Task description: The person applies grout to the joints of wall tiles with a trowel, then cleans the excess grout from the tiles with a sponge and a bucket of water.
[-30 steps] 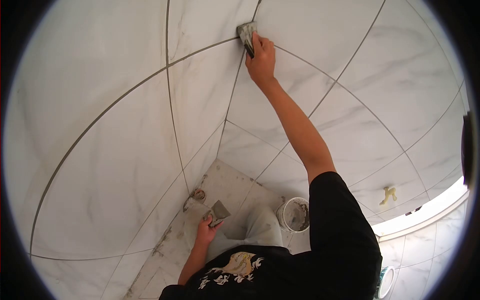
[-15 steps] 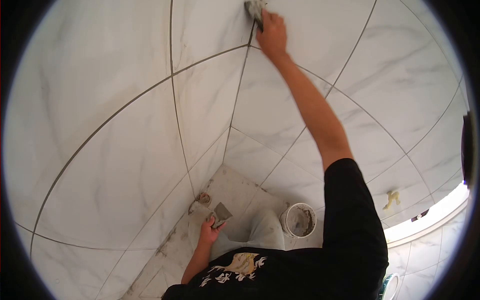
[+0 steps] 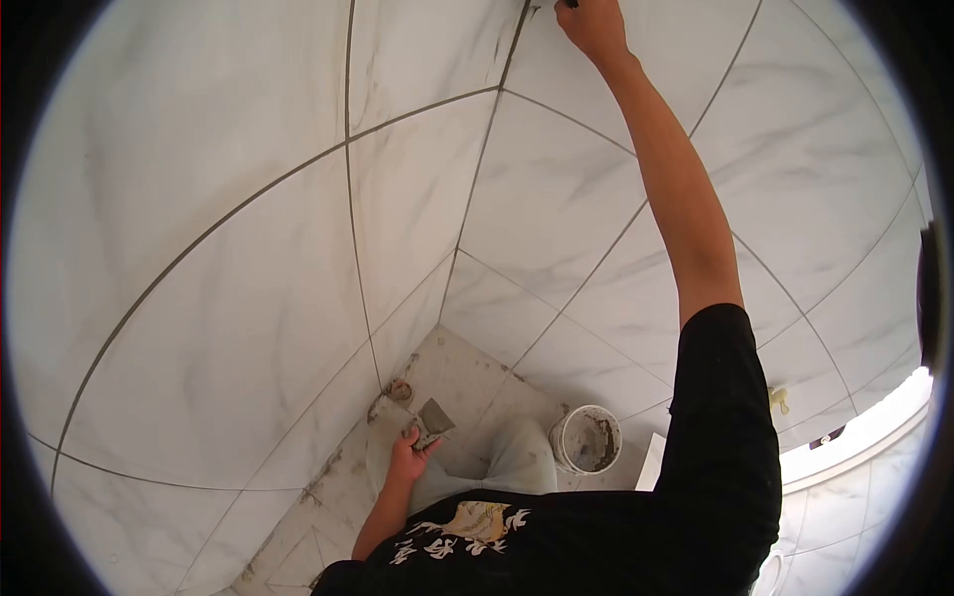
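Observation:
My right hand (image 3: 593,24) is raised high against the white marble-look wall tiles (image 3: 556,199), right beside the vertical corner joint (image 3: 484,159). Its fingers are closed on a small grey grout scraper, which the top edge of the picture almost wholly cuts off. My left hand (image 3: 406,459) hangs low by my hip and grips a flat metal trowel (image 3: 433,418) smeared with grey grout, blade pointing up and away from me. Dark grey grout lines run between the tiles.
A white bucket (image 3: 586,439) with grey grout stands on the floor in the corner by my leg. A round floor outlet (image 3: 398,389) sits at the wall's foot. A yellow fitting (image 3: 778,399) sticks out of the right wall. Bright light enters low right.
My right hand has slid up along the corner joint from the tile crossing to the picture's top edge, taking the scraper nearly out of view. My left hand has stayed low with the trowel.

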`<state>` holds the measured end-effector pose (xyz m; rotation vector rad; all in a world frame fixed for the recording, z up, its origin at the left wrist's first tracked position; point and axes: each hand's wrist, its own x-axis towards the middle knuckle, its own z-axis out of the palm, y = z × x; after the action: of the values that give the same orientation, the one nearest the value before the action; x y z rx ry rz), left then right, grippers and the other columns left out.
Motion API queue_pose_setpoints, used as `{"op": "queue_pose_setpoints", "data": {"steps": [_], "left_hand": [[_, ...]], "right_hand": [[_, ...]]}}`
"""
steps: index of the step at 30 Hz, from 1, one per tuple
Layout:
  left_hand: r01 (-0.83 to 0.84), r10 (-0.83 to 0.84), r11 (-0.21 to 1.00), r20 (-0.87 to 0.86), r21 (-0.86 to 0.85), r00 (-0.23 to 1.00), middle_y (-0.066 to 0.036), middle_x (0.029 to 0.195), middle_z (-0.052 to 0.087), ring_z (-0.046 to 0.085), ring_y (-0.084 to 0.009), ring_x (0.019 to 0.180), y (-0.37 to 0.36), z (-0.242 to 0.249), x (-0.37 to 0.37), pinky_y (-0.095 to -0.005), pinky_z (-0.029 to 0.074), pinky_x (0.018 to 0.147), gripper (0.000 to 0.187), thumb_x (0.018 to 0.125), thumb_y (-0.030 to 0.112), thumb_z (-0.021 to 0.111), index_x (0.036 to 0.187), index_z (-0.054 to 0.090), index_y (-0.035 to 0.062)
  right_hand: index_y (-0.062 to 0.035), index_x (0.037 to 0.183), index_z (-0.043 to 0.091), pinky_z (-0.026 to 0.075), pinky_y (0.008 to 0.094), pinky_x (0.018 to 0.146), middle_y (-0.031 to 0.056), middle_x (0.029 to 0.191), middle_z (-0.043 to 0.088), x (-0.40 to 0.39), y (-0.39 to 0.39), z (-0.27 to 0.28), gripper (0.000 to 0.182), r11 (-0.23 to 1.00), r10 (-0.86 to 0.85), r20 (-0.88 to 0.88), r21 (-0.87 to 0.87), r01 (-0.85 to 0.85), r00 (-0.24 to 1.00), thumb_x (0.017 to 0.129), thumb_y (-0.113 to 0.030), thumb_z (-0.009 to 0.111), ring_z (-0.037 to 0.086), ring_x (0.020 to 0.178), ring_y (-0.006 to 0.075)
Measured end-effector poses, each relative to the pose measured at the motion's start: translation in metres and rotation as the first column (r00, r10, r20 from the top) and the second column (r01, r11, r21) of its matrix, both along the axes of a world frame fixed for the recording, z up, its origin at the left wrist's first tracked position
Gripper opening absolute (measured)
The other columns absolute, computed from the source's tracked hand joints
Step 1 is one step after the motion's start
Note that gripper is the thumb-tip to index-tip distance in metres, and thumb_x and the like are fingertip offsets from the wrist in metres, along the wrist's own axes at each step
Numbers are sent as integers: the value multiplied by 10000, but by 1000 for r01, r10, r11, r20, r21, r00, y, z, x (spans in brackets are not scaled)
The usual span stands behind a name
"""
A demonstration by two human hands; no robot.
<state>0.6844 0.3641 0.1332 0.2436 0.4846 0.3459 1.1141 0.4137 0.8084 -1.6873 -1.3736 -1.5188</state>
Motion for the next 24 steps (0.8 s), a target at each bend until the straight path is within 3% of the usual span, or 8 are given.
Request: {"op": "queue_pose_setpoints", "data": {"steps": [1,3,5,11,13,15,19,24], "left_hand": [[-23,23,1000,-15,-5,1000,-130,1208,638,659,-309,1076,-2,2,0,-527,574,917,350,960,140,623,1270,519,15],[-43,42,999,-34,-21,999,-130,1202,642,661,-308,1073,-3,4,2,-526,574,917,354,958,143,626,1272,520,19],[-31,31,999,15,11,999,-128,1194,646,664,-297,1062,-3,3,-1,-527,568,927,362,954,149,636,1271,523,15],[51,-52,998,40,26,998,-124,1199,646,666,-284,1059,4,-8,1,-518,574,919,357,961,159,628,1274,523,22],[58,-59,998,47,17,997,-113,1194,652,658,-283,1077,4,-10,1,-525,561,940,334,964,157,625,1261,536,32],[63,-63,998,52,11,997,-103,1189,658,650,-283,1096,4,-9,-2,-531,548,960,312,967,155,622,1248,549,42],[13,-14,999,12,31,1000,-108,1193,649,656,-283,1078,-2,3,-9,-526,559,944,327,971,154,614,1263,529,33],[-10,10,1000,2,15,1000,-113,1182,644,659,-285,1066,-2,4,-3,-517,573,926,339,971,153,616,1267,511,25]], "right_hand": [[12,1118,634,478,479,860,206,1036,634,-2,5,0,370,998,45,73,-40,-42,996,750,28,601,573,969,409],[12,1193,613,460,470,878,204,1128,622,11,17,-31,466,995,-72,-14,-64,71,997,730,56,598,560,1025,394],[-76,1188,660,490,462,809,141,1031,655,1,14,-82,487,998,-58,34,-24,59,998,705,-86,722,585,947,349],[-76,1238,642,474,430,861,108,1066,652,-17,2,-201,550,993,-11,-99,-121,-1,995,694,-15,701,574,972,330],[-84,1221,656,481,431,868,109,1059,661,-18,-7,-205,533,986,-12,-128,-165,-9,992,696,-4,692,581,969,333],[-83,1135,696,490,452,804,107,993,681,-19,-17,-195,454,957,156,-256,-200,-211,954,690,1,671,599,929,340],[-68,1142,685,502,449,807,121,1019,683,-14,-7,-140,446,983,181,-117,66,-174,977,703,7,659,603,922,348],[-35,1257,614,468,433,816,107,1128,631,-14,12,-184,597,1000,-7,-54,-19,6,998,670,10,709,566,972,333]]}}
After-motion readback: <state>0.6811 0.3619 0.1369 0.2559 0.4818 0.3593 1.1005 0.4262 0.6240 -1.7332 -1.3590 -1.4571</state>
